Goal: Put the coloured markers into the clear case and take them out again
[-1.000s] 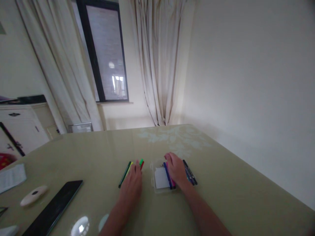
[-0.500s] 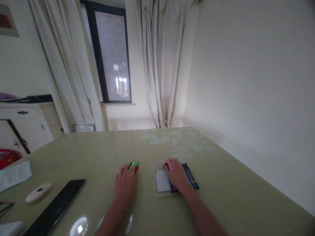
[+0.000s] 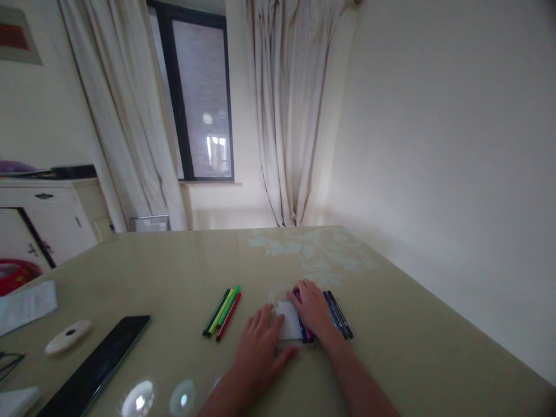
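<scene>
My left hand [image 3: 259, 341] is open, thumb spread from the fingers, at the left side of a clear plastic case [image 3: 273, 295]. Its fingertips reach over the case's near left part, beside a white card [image 3: 289, 322] inside. My right hand [image 3: 313, 307] curls over the case's right part, its fingers closed around blue and purple felt-tip pens [image 3: 305, 334] that poke out beneath the palm. More dark and blue felt-tip pens [image 3: 339, 314] lie side by side just right of this hand. To the left, green, yellow-green and red felt-tip pens [image 3: 222, 313] rest together on the table.
On the left of the glossy table [image 3: 174, 272] lie a black flat device [image 3: 98, 365], a whitish oval object [image 3: 68, 337] and a pale folded cloth or paper [image 3: 28, 306]. A wall [image 3: 434, 174] runs along the right table edge. Curtains [image 3: 291, 116] hang behind.
My left hand has let go of the green, yellow-green and red pens and moved right and nearer, to the case. My right hand stays over its pens.
</scene>
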Tool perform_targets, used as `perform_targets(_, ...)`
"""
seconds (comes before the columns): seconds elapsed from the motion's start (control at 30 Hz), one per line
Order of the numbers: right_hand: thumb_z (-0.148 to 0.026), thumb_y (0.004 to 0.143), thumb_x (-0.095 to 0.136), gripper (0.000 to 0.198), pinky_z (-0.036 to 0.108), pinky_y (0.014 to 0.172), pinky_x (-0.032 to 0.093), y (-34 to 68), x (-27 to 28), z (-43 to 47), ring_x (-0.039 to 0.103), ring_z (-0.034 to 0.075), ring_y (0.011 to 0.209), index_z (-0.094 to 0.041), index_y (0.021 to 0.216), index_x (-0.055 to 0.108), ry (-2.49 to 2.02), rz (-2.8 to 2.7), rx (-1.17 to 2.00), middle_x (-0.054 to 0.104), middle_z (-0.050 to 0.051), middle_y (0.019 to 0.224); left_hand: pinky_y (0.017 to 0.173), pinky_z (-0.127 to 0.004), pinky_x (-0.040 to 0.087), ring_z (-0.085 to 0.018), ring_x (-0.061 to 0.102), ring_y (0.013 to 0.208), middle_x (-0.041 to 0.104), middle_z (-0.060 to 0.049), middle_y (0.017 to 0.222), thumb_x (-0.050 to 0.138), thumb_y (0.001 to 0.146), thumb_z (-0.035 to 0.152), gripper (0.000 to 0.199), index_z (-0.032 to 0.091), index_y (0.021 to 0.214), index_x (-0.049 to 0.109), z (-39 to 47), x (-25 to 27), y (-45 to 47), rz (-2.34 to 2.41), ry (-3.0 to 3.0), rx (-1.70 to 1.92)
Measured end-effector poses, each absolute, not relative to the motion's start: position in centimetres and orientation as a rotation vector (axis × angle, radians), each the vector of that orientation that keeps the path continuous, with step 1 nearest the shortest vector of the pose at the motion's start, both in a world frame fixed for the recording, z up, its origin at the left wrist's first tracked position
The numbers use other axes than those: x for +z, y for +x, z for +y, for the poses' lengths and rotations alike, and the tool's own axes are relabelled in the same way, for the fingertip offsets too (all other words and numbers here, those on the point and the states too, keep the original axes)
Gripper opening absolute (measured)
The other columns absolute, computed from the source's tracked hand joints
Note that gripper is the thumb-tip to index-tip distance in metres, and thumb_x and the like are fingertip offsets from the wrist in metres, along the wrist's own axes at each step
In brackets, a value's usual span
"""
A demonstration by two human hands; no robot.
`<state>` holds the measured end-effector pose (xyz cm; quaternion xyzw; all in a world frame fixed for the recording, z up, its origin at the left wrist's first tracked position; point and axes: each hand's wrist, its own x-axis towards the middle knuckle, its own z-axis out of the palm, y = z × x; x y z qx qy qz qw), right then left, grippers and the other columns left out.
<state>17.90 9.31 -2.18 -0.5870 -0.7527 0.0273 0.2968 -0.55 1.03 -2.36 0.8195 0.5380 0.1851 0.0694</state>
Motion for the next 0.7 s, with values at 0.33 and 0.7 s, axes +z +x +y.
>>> perform_targets(0.33, -0.062, 0.095, 0.047, 0.047, 0.028, 0.062, 0.037, 19.2, -0.4, 9.0, 0.05, 0.017, 0.062, -0.023, 0.069, 0.049, -1.328, -1.564, 0.465, 0.05, -0.004, 0.062, 0.117, -0.052, 0.036, -0.035, 0.045, 0.141, 0.048, -0.015, 0.154, 0.063, 0.087, 0.063, 0.064, 0.025, 0.138, 0.063, 0.8, -1.4, -0.9, 1.633, 2.381, 0.472)
perform_targets(0.7, -0.062, 0.096, 0.051, 0.049, 0.026, 0.058, 0.036, 16.7, 2.2, 5.7, 0.043, 0.014, 0.058, -0.023, 0.067, 0.046, -1.227, -1.331, 0.472, 0.045, -0.005, 0.059, 0.114, -0.049, 0.042, -0.032, 0.051, 0.136, 0.054, -0.015, 0.15, 0.051, 0.097, 0.061, 0.071, 0.021, 0.154, 0.04, 1.0, -2.7, -0.6, 1.586, 2.595, 0.895)
